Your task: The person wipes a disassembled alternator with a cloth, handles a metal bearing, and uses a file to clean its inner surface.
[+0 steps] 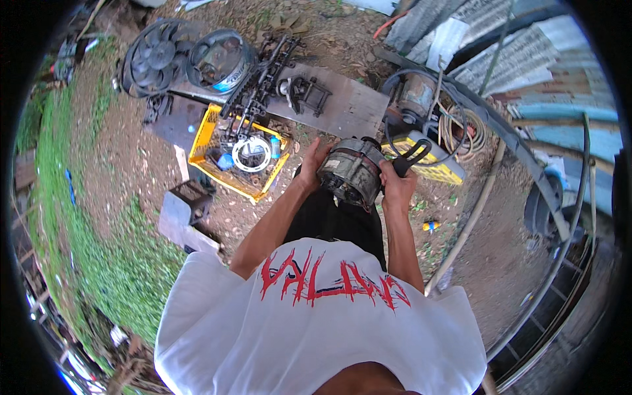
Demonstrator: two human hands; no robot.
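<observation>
I have a grey, grimy metal motor part (349,172), like an alternator, between my two hands above my dark-clad legs. My left hand (311,164) is closed on its left side. My right hand (397,182) is at its right side, gripping a black-handled tool (408,158) that looks like pliers, against the part. Whether the tool's jaws touch the housing is hidden. Just beyond lies a plank (349,99) with a dark metal bracket (309,99) on it.
A yellow crate (207,131) holds a white ring and small items. Behind it are metal shafts (266,66), a bucket (220,56) and a black fan (155,56). At right are a compressor-like machine (416,95), coiled hose (461,131), poles (484,191) and corrugated sheets (507,59).
</observation>
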